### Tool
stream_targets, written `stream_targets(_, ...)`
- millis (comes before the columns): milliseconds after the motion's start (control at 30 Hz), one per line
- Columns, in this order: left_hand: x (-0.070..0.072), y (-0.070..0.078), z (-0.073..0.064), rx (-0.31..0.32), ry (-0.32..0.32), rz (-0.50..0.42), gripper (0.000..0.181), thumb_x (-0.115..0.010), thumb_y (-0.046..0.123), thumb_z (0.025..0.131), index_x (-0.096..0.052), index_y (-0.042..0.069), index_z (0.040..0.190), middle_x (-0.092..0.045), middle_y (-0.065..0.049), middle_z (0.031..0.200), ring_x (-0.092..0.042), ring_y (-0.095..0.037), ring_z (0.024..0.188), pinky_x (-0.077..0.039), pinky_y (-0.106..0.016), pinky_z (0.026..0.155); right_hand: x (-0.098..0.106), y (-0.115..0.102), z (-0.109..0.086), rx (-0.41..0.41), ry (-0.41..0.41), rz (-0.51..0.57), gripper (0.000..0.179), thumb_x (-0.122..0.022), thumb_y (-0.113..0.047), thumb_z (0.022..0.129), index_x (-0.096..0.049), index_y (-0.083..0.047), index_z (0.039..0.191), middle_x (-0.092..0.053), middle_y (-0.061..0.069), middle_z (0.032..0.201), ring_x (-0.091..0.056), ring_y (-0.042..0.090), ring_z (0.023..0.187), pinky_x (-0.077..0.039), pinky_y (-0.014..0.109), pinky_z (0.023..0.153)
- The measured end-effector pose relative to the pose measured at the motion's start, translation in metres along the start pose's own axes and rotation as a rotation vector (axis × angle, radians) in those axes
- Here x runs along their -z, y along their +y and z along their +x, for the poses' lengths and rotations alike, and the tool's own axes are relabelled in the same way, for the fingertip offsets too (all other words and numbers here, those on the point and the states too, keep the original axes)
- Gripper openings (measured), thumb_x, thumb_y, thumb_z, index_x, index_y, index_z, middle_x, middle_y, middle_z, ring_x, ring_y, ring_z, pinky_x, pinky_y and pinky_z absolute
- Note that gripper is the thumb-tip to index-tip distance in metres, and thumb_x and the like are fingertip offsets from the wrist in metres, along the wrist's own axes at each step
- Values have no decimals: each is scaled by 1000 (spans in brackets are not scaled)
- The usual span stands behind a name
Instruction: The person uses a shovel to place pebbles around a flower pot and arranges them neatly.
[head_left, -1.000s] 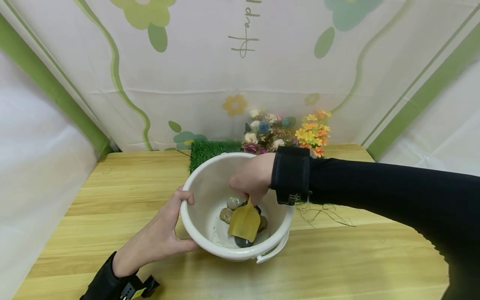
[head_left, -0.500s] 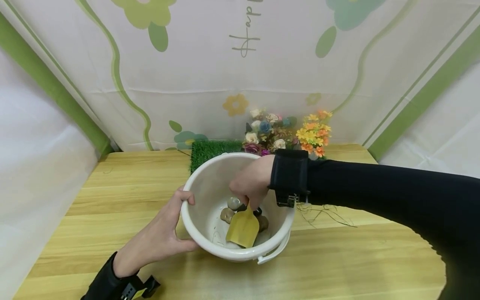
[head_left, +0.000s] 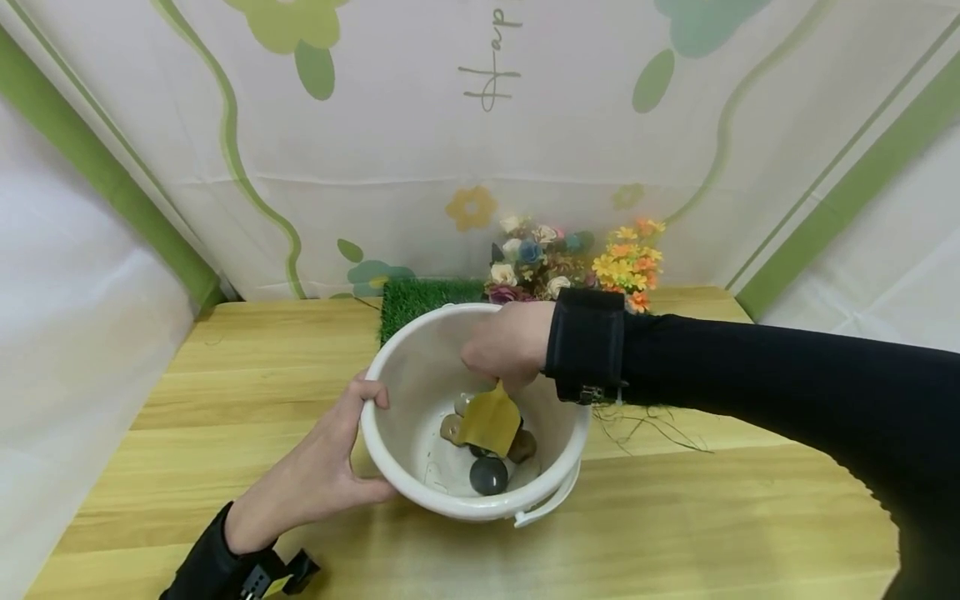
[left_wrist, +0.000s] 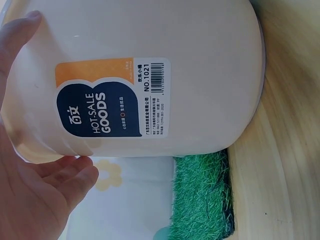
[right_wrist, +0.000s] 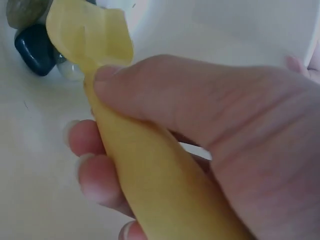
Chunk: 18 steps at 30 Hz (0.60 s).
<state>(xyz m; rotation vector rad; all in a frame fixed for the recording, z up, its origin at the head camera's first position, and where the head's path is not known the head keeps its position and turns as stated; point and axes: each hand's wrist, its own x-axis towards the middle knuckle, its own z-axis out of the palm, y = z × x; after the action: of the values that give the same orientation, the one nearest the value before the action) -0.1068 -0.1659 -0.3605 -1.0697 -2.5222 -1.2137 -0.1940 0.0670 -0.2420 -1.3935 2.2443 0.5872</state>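
A white plastic bucket (head_left: 390, 467) stands on the wooden table, its open top tipped toward the head camera. My left hand (head_left: 330, 467) grips its left side, fingers hooked over the rim and thumb against the outer wall. In the left wrist view, that hand (left_wrist: 40, 185) is beside the bucket's printed label (left_wrist: 112, 100). Inside the bucket, my right hand (head_left: 506, 343) holds a yellow shovel (head_left: 491, 421) by its handle. In the right wrist view, the thumb lies along the shovel's thick handle (right_wrist: 150, 175). Several smooth stones lie around the blade, including a black stone (head_left: 489, 476).
Behind the bucket lies a green artificial turf mat (head_left: 420, 302). Artificial roses (head_left: 528, 254) and yellow-orange flowers (head_left: 628, 262) stand at the back. Thin dry strands (head_left: 652, 425) lie on the table (head_left: 697, 517) at right. A printed curtain (head_left: 375, 150) hangs behind.
The shovel's blade first dips toward the bucket's near side, then draws back up and away. The black stone it covered shows again. My left hand and the bucket stay put.
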Motion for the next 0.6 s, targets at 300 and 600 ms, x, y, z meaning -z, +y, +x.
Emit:
stream_targets(300, 3, 1, 1, 1, 1, 4, 75, -79, 43, 65, -29, 12, 111, -21, -7, 147, -33, -24, 125, -48, -36, 81, -3, -6, 4, 2, 16, -42, 29, -59, 0, 75, -40, -17, 63, -30, -5, 54, -28, 10, 49, -26, 24, 46)
stream_targets(600, 2, 0, 0, -5, 4, 16, 75, -80, 43, 65, -29, 12, 111, -21, -7, 147, -32, -24, 126, -47, -36, 82, -4, 1, 9, 108, -29, 42, 35, -58, 0, 75, -34, -15, 55, -20, -5, 51, -17, 10, 46, -19, 24, 47)
